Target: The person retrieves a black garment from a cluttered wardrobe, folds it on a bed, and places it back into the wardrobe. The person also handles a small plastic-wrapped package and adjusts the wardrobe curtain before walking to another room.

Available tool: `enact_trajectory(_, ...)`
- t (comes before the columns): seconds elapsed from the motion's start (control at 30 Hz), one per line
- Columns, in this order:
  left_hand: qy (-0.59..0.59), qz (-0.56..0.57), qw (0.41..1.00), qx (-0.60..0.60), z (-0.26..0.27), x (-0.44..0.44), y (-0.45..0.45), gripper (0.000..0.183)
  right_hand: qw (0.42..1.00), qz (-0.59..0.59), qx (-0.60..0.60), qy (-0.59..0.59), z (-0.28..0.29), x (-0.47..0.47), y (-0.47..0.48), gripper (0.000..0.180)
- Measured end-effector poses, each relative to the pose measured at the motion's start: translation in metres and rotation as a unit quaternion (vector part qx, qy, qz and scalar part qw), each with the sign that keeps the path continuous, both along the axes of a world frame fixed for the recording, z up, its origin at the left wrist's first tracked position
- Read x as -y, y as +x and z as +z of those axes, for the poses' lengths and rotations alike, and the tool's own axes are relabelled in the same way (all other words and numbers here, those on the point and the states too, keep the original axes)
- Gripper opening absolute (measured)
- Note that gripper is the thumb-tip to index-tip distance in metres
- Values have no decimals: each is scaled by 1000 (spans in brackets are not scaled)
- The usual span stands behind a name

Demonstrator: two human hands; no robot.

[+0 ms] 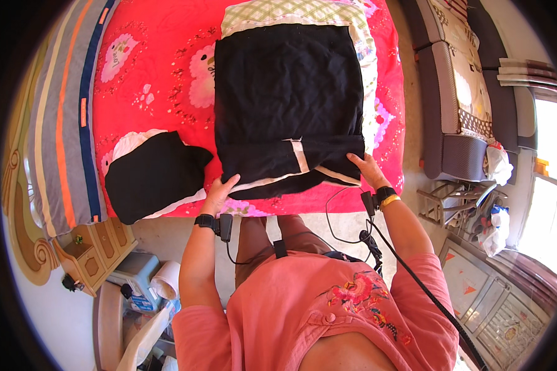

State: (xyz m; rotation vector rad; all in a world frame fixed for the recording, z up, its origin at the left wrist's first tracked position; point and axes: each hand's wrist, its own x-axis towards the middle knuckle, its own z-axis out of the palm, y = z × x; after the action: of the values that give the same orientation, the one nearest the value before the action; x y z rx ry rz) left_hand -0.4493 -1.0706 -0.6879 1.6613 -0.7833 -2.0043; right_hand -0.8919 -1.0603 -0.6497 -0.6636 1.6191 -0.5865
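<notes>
A black cloth garment (288, 88) with pale trim lies flat in front of me, its near end folded over in a band. At the near left corner my left hand (220, 192) grips it, thumb on top and the other fingers mostly hidden. My right hand (367, 169) pinches the near right corner in the same way. A pale strip (300, 155) crosses the folded band, and the near edge sags between my hands. Under its far and right sides shows a green-checked, floral-edged cloth (288, 11).
To the left, a folded black garment (158, 176) lies on white cloth on the red patterned bedspread (158, 41). A striped grey blanket (65, 116) lines the bed's left side. A grey sofa (462, 155) and a wooden chair (438, 204) stand right. A black cable (417, 273) runs past my right arm.
</notes>
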Motion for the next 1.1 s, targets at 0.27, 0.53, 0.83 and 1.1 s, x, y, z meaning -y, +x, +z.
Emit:
enact_trajectory(0.27, 102, 181, 959, -196, 79, -26, 30, 48, 997, 0, 74, -33, 73, -24, -11, 62)
enact_trajectory(0.53, -1, 260, 897, -357, 134, -12, 14, 54, 958, -44, 268, -90, 105, -37, -21, 53)
enact_trajectory(0.83, -124, 202, 960, -151, 77, 152, -19, 64, 911, -288, 259, -140, 52, 101, -36, 48)
enact_trajectory(1.1, 49, 63, 993, 92, 8, 123, -12, 87, 988, -104, -65, -89, 23, 98, -29, 77)
